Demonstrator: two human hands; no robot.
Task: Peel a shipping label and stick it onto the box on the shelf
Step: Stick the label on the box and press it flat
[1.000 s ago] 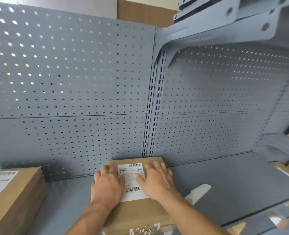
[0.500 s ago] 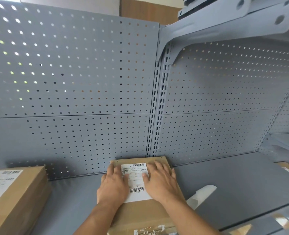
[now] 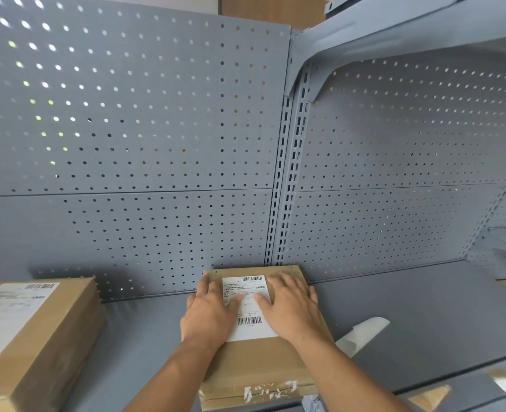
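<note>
While a second labelled carton sits to the left, the left hand and right hand press flat, fingers spread and gripping nothing, on the shipping label atop the cardboard box on the grey shelf.

Box: brown cardboard, lying flat on the grey shelf, its far edge against the pegboard back panel.
Label: white, barcodes showing, flat on the box top.
Left hand: palm down, fingers spread, covering the label's left edge.
Right hand: palm down, on the label's right edge.
Second box: labelled, well to the left.
Backing paper: white strip, just right of the box.
</note>
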